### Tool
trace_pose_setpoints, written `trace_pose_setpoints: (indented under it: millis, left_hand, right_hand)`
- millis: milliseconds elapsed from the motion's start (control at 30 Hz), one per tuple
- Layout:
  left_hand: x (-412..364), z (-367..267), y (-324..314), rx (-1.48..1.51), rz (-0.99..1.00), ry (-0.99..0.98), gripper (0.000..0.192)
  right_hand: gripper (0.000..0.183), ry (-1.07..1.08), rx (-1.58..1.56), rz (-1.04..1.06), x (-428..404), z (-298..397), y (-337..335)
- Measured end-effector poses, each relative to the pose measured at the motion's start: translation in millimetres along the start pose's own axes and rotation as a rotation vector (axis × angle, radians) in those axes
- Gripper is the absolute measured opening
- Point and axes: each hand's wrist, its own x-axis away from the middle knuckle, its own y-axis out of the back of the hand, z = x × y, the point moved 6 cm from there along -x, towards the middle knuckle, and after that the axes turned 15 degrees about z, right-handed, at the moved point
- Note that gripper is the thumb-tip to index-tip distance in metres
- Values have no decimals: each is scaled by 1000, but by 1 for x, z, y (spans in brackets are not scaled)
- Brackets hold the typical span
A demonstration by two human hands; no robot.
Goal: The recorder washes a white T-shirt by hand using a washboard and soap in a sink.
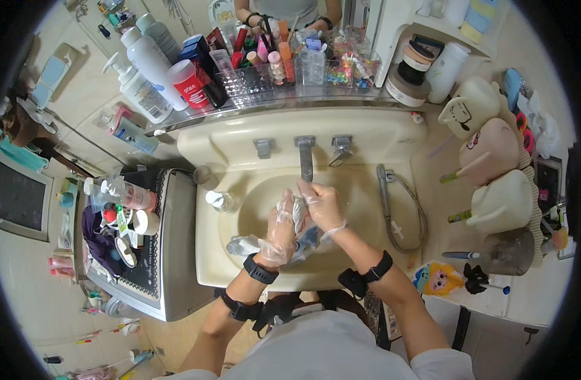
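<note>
Over the cream washbasin (210, 266), my left hand (280, 230) and my right hand (326, 206) are close together, both in thin clear plastic gloves. Between them a bunched wet white cloth (297, 213), possibly a sock, is gripped from both sides. My right fist is just below the spout of the metal faucet (306, 161). Blue-grey fabric (309, 240) lies low in the bowl, partly hidden by my hands. A piece of light grey fabric (243, 245) rests at the basin's left front, beside my left wrist.
A small pump bottle (218, 201) and a clear cup (205, 176) stand on the basin's left rim. At right lies a hose sprayer (385, 199). Cosmetics crowd the shelf (271, 102) behind. A cluttered washing machine (186, 256) adjoins at left; several cups, one pink (492, 149), line the right.
</note>
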Motion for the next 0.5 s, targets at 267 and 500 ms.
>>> trace_pose_setpoints:
  millis: [267,500]
  left_hand:
    - [-62,110,43,776,53,144,33]
    - [-131,171,63,1028,32,92,30]
  right_hand:
    - [25,-506,-867,-385,-10,-208,46]
    - [24,-124,-673,-146,-52,-210,57]
